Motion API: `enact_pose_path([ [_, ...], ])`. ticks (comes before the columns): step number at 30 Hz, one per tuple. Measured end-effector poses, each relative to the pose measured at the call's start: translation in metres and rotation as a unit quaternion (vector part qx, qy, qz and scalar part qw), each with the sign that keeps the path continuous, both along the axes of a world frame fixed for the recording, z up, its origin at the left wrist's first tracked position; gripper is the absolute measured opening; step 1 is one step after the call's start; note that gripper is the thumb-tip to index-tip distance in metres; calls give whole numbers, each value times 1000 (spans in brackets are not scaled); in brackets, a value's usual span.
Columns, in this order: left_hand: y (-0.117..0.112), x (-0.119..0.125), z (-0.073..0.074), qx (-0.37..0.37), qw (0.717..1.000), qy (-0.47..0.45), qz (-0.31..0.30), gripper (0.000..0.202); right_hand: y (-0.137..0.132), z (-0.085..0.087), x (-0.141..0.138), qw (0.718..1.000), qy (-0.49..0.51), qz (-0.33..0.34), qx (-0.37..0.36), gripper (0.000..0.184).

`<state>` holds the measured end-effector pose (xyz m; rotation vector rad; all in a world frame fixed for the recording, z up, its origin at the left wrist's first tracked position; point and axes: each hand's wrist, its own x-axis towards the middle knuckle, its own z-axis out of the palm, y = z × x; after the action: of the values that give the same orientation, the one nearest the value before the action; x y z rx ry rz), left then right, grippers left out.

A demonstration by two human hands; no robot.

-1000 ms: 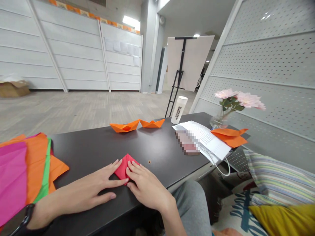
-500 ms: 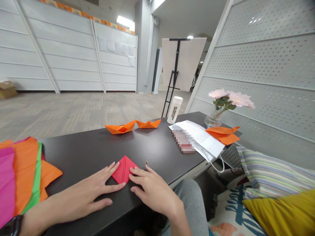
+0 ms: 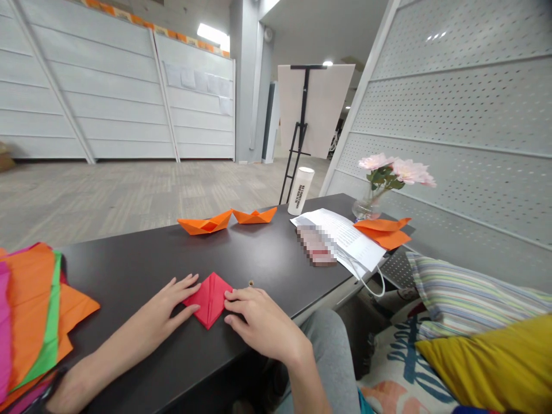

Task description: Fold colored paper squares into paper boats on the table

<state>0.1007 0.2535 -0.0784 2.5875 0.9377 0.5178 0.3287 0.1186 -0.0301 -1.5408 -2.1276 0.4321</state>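
A red folded paper diamond with a crease down its middle lies on the dark table. My left hand is at its left corner, fingers stretched out and thumb apart, the fingertips touching the paper. At the right corner, my right hand has its bent fingers gathered on the paper's edge, thumb just below them. Two orange paper boats stand farther back on the table. To the left is a pile of coloured paper sheets in orange, green and magenta.
On the right of the table are a white cup, printed sheets, a blurred pinkish item, an orange folded paper and a flower vase. Cushions lie beside my leg.
The view has shifted slightly right. My left fingers have drawn back from the paper's middle to its left corner, uncovering its lower part. My right fingers have come closer together at the right corner.
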Motion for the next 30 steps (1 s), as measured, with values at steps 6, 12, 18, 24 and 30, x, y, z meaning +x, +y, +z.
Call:
enact_pose_path([
  [6, -9, 9, 17, -86, 991, -104, 19, 32, 16, -11, -4, 990, 41, -128, 49, 32],
  [12, -16, 14, 23, -160, 980, -114, 41, 49, 24, -19, -6, 989, 77, -122, 25, 19],
  [18, -15, 13, 28, -349, 900, -260, 37, 47, 26, -16, -10, 957, 280, -74, -33, 21],
  [24, -16, 13, 35, -381, 856, -346, 39, 45, 34, -21, -8, 872, 475, -32, -117, 29],
  [30, -22, 14, 42, -432, 809, -397, 38, 44, 31, -15, -9, 830, 537, 7, -153, 30],
])
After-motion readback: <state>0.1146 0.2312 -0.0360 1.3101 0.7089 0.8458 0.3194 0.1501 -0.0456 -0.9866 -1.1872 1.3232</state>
